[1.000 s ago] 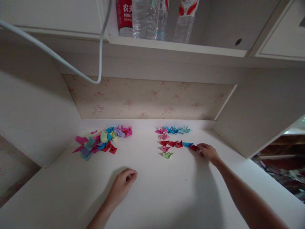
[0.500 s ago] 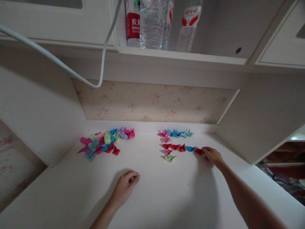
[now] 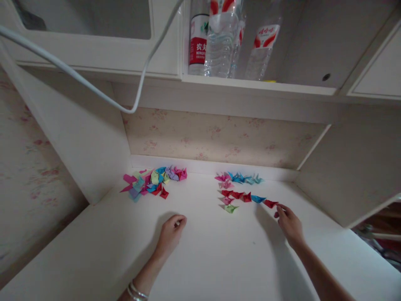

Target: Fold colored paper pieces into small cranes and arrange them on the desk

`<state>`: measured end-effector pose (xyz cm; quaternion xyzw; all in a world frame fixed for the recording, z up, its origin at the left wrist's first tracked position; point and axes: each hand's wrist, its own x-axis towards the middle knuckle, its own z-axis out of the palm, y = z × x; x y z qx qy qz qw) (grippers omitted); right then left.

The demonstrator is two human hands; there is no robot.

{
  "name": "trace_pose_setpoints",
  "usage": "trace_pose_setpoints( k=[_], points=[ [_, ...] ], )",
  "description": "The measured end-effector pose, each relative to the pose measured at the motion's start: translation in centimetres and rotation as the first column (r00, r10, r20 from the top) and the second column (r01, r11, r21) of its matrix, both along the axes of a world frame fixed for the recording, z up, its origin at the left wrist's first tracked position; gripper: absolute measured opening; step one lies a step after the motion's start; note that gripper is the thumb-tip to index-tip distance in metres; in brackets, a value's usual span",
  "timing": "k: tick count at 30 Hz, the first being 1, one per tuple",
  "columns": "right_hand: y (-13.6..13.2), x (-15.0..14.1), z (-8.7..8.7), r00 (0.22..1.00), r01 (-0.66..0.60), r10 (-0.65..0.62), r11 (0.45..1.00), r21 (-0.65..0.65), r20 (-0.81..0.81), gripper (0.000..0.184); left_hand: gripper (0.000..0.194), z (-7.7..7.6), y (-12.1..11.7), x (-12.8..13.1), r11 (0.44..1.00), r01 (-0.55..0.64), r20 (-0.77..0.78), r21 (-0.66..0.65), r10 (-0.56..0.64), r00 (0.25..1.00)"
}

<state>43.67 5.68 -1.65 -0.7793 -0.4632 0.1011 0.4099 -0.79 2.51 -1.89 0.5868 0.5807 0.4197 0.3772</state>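
Note:
Folded paper cranes lie in rows on the white desktop (image 3: pixel 216 259). At the right end of one row is a red paper crane (image 3: pixel 271 203), beside a blue one (image 3: pixel 258 199). My right hand (image 3: pixel 288 223) is just right of that red crane, an index fingertip at its tip, with the thumb apart below. My left hand (image 3: pixel 171 230) rests closed on the desktop, fingers curled in, with nothing visible in them. A light green crane (image 3: pixel 229 208) marks the near end of a short column. Beyond my left hand is a jumbled pile of coloured paper cranes (image 3: pixel 145 184).
Pink and blue cranes (image 3: pixel 237 177) line the back edge. Above hangs a shelf (image 3: pixel 260 85) holding several plastic bottles (image 3: pixel 221 46). A white cable (image 3: pixel 94 90) loops down at upper left. Side panels (image 3: pixel 347 163) flank the desktop.
My right hand has drawn back toward me, uncovering the red crane it was on. My left hand stays closed in about the same place. The view has shifted a little left.

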Motion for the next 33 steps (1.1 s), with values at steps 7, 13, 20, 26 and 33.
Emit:
trace_pose_setpoints(
  k=[7, 13, 20, 26, 33],
  points=[
    [-6.2, -12.4, 1.7, 0.876, -0.481, 0.477, 0.875, -0.056, -0.064, 0.045, 0.024, 0.7, 4.6, -3.8, 0.979, -0.184, -0.398, 0.092, 0.205, 0.894],
    [-8.0, -21.8, 2.2, 0.715, -0.659, 0.652, 0.749, 0.067, -0.253, 0.041, 0.03, 1.6, 7.1, -5.9, 0.947, -0.264, -0.589, 0.185, 0.322, 0.741],
    [-6.4, -27.7, 1.6, 0.669, -0.579, 0.621, 0.78, 0.236, -0.41, 0.036, 0.029, 1.7, 6.5, -5.4, 0.946, -0.239, -0.685, 0.221, 0.325, 0.653],
    [-6.2, -27.7, 0.1, 0.63, -0.485, 0.541, 0.834, 0.261, -0.557, 0.035, 0.024, 1.9, 4.7, -5.0, 0.95, -0.128, -0.531, 0.285, 0.267, 0.804],
    [-6.1, -27.4, 0.6, 0.442, -0.395, 0.52, 0.844, 0.363, -0.731, 0.049, 0.04, 2.1, -0.9, 0.7, 0.984, 0.124, -0.008, 0.127, -0.124, 0.992]
  ],
)
